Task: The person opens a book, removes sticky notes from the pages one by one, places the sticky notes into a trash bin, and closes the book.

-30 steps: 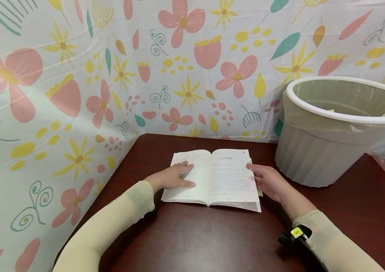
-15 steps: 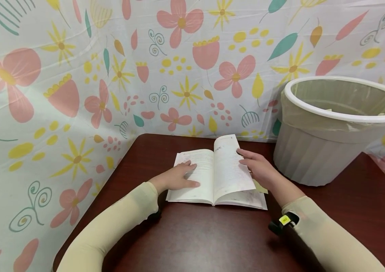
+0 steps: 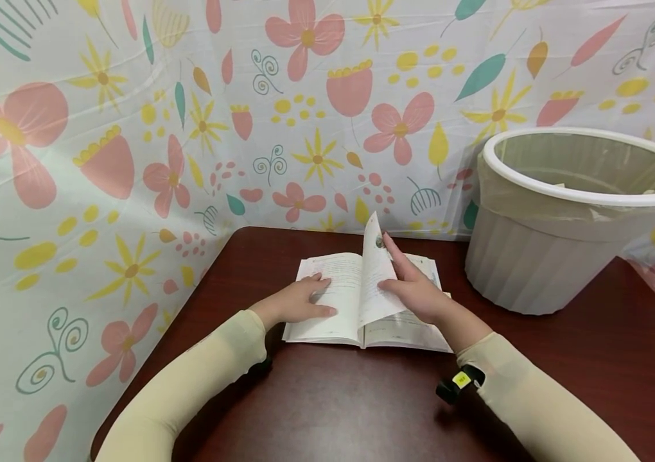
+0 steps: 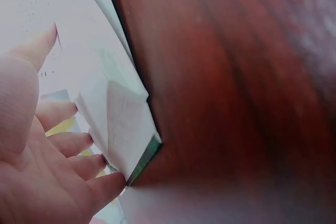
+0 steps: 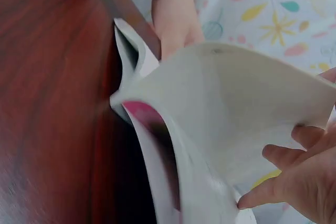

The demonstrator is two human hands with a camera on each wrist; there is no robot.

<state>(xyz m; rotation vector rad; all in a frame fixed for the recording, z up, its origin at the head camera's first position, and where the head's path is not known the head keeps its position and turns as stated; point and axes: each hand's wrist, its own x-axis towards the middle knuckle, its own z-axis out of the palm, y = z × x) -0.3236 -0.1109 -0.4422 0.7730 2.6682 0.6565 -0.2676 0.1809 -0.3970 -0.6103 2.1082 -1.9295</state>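
Note:
An open book [image 3: 333, 276] lies on the dark red table [image 3: 339, 398]. My left hand [image 3: 298, 303] rests on its left page, thumb and fingers spread. In the left wrist view, the fingertips of the left hand [image 4: 63, 171] are close against the book's page edges [image 4: 126, 129]. My right hand [image 3: 422, 295] holds a raised page [image 3: 372, 279], which stands nearly upright over the spine. In the right wrist view, this page [image 5: 226, 93] curves across the picture, with several fingers of my right hand [image 5: 310, 179] on one side. Part of the grip is hidden by the paper.
A light grey waste bin [image 3: 535, 263] with a white rim and a thin liner stands at the right, beyond my right hand. A curtain [image 3: 200, 173] printed with flowers and leaves hangs behind and left of the table. A wrist strap device [image 3: 459, 383] sits on my right wrist.
The right hand has moved leftward, lifting a page from the right side up to the spine. The left hand has stayed on the left page.

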